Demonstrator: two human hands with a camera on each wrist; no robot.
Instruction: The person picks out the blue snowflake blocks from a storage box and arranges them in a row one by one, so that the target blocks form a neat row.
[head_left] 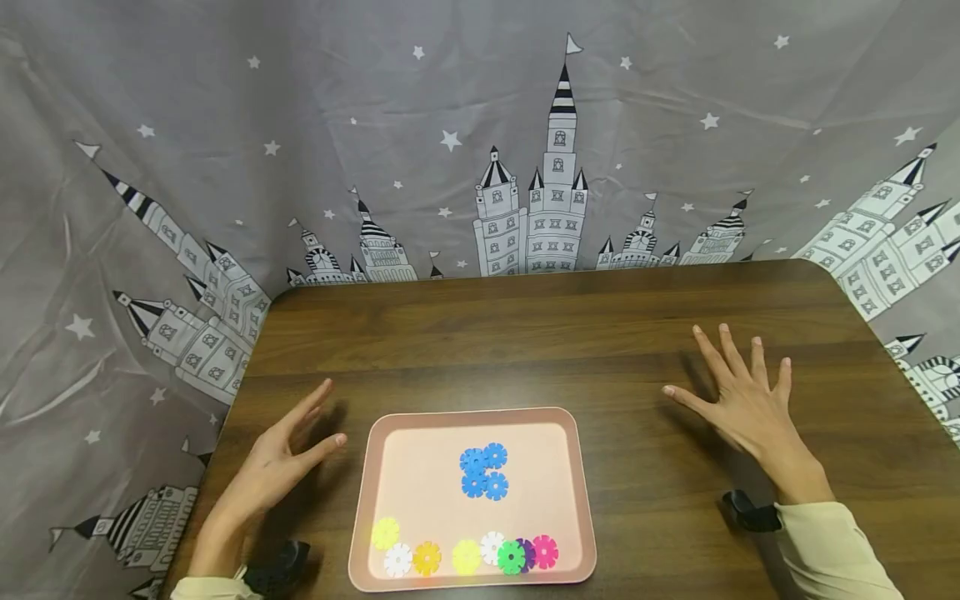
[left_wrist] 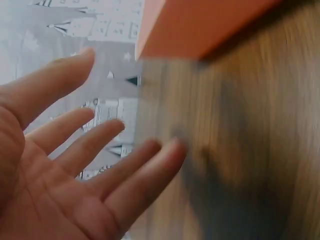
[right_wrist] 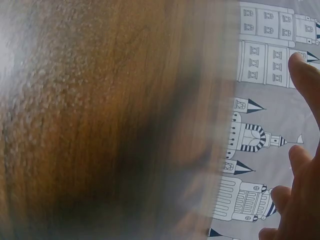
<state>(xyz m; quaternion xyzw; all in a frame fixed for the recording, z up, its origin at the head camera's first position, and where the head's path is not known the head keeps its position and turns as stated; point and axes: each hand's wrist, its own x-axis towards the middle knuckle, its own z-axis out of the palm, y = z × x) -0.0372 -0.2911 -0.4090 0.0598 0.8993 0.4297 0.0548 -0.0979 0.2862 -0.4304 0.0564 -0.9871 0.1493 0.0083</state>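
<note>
In the head view a pink tray lies at the table's near side. Several blue snowflake discs sit bunched together in its upper middle, touching or overlapping. Along the tray's near edge are loose discs: yellow, white, orange, green, purple and pink. My left hand is held left of the tray with thumb and fingers apart, holding nothing. To the tray's right my right hand has its fingers spread, also holding nothing. The left wrist view shows the left palm bare.
The brown wooden table extends behind and to both sides of the tray. A grey curtain printed with castles and stars hangs around its back and sides. Dark wrist-worn devices sit at both cuffs.
</note>
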